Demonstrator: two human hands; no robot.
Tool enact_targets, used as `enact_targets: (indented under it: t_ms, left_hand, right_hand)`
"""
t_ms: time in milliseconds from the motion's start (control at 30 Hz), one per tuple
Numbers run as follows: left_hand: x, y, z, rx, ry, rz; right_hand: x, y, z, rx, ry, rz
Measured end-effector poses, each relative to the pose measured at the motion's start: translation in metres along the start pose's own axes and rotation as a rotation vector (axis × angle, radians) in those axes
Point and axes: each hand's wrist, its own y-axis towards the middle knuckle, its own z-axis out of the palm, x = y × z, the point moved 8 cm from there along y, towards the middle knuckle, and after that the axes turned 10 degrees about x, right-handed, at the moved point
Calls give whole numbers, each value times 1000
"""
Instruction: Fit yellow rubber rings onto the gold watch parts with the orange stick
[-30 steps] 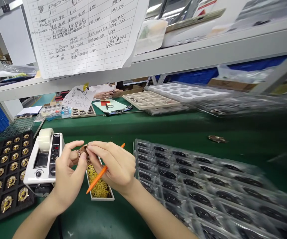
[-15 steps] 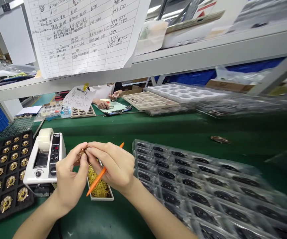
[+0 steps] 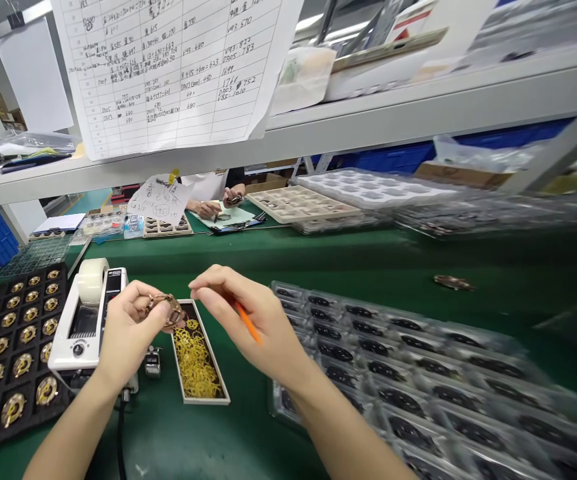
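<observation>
Between the thumb and fingers of my left hand (image 3: 131, 327) is a copper-coloured metal part (image 3: 171, 312), tilted, at the far end of a white box (image 3: 224, 393). Yellow ring-shaped pieces (image 3: 198, 363) fill much of that box. My right hand (image 3: 248, 320) is just right of the part and apart from it. An orange stick (image 3: 247, 321) is held in its curled fingers, with thumb and index fingertip close together. Whether anything small sits between those fingertips cannot be made out.
A white tape dispenser (image 3: 76, 340) and a black tray of gold rings (image 3: 1, 420) stand left. Clear trays of dark parts (image 3: 398, 400) spread right. Another metal part (image 3: 453, 283) lies behind them. Across the bench, a person's hands (image 3: 206, 209) work under a shelf (image 3: 418, 117).
My right hand has come away from the metal part and moved right, turning the orange stick. My left hand still holds the part, now more exposed. Across the bench, the person's hand has shifted.
</observation>
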Motion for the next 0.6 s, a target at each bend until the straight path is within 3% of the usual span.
enact_targets:
  t_ms: [100,233,333,600]
  left_hand:
    - [1,3,1,72,-37,-24]
    - [2,3,5,124,-22,-52]
    - [-1,3,6,126,4,-34]
    - [-3,7,0,58,71,0]
  right_hand:
    - [-4,2,12,220,115,22]
    - [-2,0,25,349,171,-4]
    - [-3,-1,31,370,157,36]
    - [-23,1,38,265,275,233]
